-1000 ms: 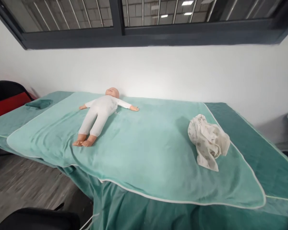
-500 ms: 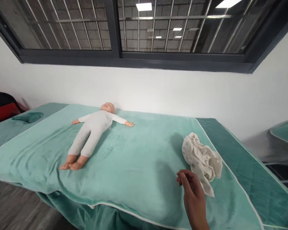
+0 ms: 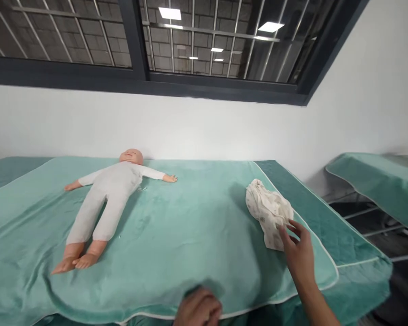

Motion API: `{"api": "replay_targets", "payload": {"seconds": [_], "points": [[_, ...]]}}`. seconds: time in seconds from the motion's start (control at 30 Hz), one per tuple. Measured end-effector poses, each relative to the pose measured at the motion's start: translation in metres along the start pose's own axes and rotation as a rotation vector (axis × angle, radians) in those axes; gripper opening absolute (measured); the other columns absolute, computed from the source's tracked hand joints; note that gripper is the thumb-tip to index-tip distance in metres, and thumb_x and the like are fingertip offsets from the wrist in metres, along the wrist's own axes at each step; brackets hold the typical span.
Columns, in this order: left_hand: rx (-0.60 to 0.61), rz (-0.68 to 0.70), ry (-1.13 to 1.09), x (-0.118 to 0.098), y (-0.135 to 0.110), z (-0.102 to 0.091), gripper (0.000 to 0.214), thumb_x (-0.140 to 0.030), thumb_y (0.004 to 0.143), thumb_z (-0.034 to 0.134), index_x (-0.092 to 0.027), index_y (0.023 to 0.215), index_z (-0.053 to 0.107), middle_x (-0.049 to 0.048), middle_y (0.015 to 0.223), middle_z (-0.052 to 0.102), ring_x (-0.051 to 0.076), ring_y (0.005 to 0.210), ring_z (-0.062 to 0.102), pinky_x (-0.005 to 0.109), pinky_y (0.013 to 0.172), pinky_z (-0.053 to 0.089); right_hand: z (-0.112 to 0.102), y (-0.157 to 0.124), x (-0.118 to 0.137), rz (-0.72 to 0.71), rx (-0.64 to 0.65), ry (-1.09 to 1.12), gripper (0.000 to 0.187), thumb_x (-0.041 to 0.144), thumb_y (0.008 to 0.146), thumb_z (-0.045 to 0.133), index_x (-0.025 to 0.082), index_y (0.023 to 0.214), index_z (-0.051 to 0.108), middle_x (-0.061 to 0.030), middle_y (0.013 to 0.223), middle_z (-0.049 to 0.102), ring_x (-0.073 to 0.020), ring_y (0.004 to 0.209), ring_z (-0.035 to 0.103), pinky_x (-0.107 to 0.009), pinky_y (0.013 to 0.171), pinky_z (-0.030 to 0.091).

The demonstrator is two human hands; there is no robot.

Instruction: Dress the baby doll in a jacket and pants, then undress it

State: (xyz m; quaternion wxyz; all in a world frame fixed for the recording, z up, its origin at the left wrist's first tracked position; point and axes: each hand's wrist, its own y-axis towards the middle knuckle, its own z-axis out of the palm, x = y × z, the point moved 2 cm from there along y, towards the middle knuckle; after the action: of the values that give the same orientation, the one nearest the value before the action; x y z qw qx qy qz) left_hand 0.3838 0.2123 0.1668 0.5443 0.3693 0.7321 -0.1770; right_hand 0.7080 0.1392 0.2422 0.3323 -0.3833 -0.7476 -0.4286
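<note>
1. Since the earlier frame, the bare right hand (image 3: 298, 248) has moved to the 4 o'clock side of the crumpled white patterned cloth (image 3: 268, 209); the bare left hand (image 3: 199, 309) has entered view.
2. From the right hand, which is the nearer one, the cloth lies at about 11 o'clock on the pale green plush blanket (image 3: 190, 217), its long axis running roughly 11 to 5.
3. Right thumb and fingertips meet the cloth's edge; I cannot tell whether they grip.
4. Left fingers, at 7 o'clock from the cloth, are curled; I cannot tell if they hold something.
</note>
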Motion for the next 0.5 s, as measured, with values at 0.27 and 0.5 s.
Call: {"api": "replay_targets", "payload": {"seconds": [0.27, 0.5], "points": [[-0.036, -0.217, -0.4, -0.025, 0.11, -0.027, 0.048, -0.063, 0.088, 0.055, -0.016, 0.087, 0.062, 0.0034, 0.075, 0.058, 0.013, 0.067, 0.058, 0.023, 0.054, 0.051, 0.042, 0.07, 0.027, -0.084, 0.334, -0.183, 0.038, 0.059, 0.081, 0.06, 0.021, 0.074, 0.058, -0.0023, 0.068, 0.062, -0.0174, 0.065, 0.053, -0.031, 0.065, 0.035], [-0.098, -0.148, -0.493, -0.027, 0.196, -0.009, 0.051, -0.062, 0.082, 0.064, -0.017, 0.107, 0.063, 0.006, 0.093, 0.062, 0.014, 0.073, 0.063, 0.022, 0.052, 0.052, 0.063, 0.071, 0.058, -0.258, 0.482, 0.238, 0.029, 0.048, 0.086, 0.062, 0.02, 0.083, 0.068, -0.0053, 0.093, 0.069, -0.0211, 0.091, 0.06, -0.034, 0.088, 0.043]]}}
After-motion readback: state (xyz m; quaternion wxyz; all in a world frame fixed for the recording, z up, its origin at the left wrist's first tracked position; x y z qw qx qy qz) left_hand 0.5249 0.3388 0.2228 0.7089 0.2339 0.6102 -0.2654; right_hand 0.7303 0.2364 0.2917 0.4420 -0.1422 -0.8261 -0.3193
